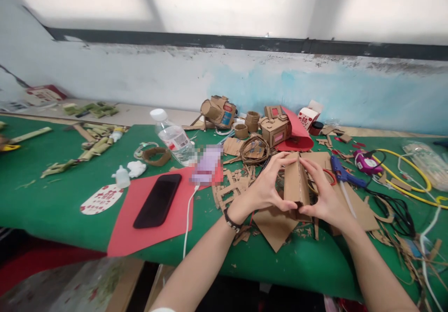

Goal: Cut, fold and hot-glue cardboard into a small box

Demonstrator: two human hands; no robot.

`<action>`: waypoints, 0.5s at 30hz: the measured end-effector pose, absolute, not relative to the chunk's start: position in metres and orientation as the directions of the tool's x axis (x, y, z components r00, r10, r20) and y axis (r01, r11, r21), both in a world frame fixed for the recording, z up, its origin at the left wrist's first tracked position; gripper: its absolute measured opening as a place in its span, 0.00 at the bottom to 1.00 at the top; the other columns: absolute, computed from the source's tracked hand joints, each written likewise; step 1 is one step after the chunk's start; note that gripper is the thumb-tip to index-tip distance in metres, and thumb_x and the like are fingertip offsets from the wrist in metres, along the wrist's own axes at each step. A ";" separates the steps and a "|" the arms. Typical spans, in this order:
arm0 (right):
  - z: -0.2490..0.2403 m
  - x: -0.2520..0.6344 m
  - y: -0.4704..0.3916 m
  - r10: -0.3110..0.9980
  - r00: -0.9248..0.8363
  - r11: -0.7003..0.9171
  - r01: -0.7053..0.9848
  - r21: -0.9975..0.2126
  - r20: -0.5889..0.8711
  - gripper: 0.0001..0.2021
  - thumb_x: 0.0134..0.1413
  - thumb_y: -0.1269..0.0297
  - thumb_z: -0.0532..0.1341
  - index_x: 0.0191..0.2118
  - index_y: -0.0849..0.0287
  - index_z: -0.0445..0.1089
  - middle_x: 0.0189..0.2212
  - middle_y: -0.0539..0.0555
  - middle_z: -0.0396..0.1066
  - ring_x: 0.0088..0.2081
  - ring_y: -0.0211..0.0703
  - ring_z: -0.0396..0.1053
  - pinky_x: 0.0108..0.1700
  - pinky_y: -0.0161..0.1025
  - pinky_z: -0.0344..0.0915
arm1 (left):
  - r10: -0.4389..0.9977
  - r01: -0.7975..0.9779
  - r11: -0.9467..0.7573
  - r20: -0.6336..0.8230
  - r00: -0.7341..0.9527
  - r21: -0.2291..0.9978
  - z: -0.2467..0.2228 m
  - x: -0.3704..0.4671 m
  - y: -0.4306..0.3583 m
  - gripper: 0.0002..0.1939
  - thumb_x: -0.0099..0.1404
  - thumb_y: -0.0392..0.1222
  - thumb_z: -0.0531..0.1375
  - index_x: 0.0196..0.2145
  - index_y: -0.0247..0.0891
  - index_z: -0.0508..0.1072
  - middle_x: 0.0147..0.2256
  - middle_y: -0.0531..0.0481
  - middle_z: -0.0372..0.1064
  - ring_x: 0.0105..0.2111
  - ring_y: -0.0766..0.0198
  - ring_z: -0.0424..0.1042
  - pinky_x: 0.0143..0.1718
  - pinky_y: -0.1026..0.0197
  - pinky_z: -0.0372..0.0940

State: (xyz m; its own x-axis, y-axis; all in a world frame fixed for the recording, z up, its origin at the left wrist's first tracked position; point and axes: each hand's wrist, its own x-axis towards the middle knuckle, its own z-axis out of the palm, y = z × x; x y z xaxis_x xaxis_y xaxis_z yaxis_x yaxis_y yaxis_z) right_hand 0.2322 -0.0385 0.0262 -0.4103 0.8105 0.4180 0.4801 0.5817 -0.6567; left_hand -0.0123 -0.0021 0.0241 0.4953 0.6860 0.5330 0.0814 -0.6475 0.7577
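Note:
Between both hands stands a folded piece of cardboard [293, 183], shaped like a narrow ridge or small box. My left hand [271, 183] grips its left side, thumb low and fingers at the top edge. On the right side, my right hand [320, 188] presses with thumb at the bottom and fingers near the top. Beneath lies a flat cardboard sheet [275, 228] on the green table [224, 256]. A blue glue gun [345, 173] rests just right of my right hand, and the handle of red scissors [331, 176] shows partly behind it.
A plastic bottle [173, 137], a black phone [158, 201] on red paper [122, 228] and a white cable [189, 218] lie left. Small cardboard models [275, 132] stand by the wall. Scraps [231, 186] surround my hands. A yellow cable [416, 160] lies right.

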 end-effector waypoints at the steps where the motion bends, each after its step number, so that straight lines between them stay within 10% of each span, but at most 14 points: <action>1: 0.026 0.232 -0.038 0.810 -0.415 0.583 0.488 -0.650 0.415 0.57 0.51 0.22 0.66 0.80 0.36 0.46 0.76 0.60 0.49 0.76 0.72 0.53 0.74 0.70 0.60 | 0.685 0.088 -0.650 0.532 0.498 0.755 0.024 -0.013 -0.002 0.65 0.44 0.73 0.78 0.72 0.42 0.63 0.73 0.29 0.52 0.76 0.29 0.51 0.75 0.31 0.53; 15: 0.027 0.233 -0.039 0.803 -0.440 0.591 0.499 -0.634 0.402 0.56 0.52 0.25 0.68 0.80 0.38 0.48 0.74 0.61 0.50 0.76 0.72 0.53 0.74 0.71 0.59 | 0.651 0.088 -0.699 0.581 0.488 0.710 0.021 -0.018 -0.001 0.60 0.46 0.72 0.77 0.69 0.41 0.67 0.71 0.29 0.55 0.75 0.31 0.55 0.74 0.33 0.56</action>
